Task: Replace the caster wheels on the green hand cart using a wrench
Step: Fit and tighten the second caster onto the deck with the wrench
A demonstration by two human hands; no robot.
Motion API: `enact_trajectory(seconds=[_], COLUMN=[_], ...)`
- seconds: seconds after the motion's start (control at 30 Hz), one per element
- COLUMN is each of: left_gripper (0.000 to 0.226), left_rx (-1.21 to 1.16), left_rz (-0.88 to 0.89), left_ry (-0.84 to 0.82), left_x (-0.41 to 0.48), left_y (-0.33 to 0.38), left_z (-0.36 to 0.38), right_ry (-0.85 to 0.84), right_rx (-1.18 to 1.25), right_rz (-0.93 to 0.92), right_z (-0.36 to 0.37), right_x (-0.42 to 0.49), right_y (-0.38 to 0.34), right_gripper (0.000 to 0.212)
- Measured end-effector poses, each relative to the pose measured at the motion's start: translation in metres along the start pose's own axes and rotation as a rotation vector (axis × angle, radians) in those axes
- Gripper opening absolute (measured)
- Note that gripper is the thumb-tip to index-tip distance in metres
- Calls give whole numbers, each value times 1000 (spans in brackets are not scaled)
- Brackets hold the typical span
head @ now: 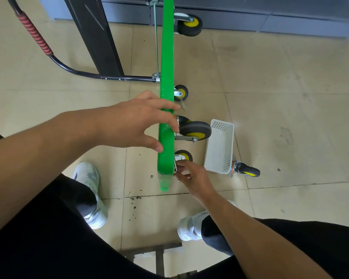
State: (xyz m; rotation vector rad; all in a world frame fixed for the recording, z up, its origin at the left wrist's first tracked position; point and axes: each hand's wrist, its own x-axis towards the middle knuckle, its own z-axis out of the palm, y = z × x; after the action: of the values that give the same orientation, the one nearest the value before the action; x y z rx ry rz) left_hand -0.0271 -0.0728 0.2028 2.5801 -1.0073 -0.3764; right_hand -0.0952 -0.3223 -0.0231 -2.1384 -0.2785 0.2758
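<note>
Cart's tipped up on its side, presumably so the wheels stick out sideways where you can get at them. Way out left of the left hand [137,122] is the handle [35,34], a black steel tube with a ribbed red-and-black grip. That hand is draped over the top edge of the green hand cart [166,57], fingers over the far face and thumb on the near one, a loose hold that I'd guess just stops the glossy, flat deck from flopping. Right off its fingertips is the big caster [194,130]: smooth grey rubber tread, yellow hub, zinc bracket. Below it is the near caster [184,156], where the right hand [191,176] has its fingertips pinched in on the metal mounting plate. Can't tell if there's a nut in there, and I see no wrench. Right of that hand is a white perforated plastic basket [220,150], probably for hardware, with a loose caster [247,171] lying on the tile just past it.
</note>
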Motion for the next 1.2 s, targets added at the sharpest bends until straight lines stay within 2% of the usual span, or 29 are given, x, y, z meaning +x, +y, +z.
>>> enact_trajectory(seconds=[0.53, 0.77, 1.07, 1.2], left_gripper=[51, 51, 52, 52], left_rx=[-10, 2, -2, 3], left_rz=[-3, 6, 3, -2], left_ry=[18, 30, 32, 23], left_x=[-1, -2, -2, -1], left_y=[0, -2, 0, -1], left_z=[1, 2, 2, 1], right_ry=[51, 141, 44, 23], right_rx=[23, 9, -26, -15], right_rz=[0, -5, -85, -50], right_z=[1, -9, 3, 5], right_x=[29, 52, 43, 23], right_y=[12, 9, 7, 2], right_gripper=[23, 17, 19, 26])
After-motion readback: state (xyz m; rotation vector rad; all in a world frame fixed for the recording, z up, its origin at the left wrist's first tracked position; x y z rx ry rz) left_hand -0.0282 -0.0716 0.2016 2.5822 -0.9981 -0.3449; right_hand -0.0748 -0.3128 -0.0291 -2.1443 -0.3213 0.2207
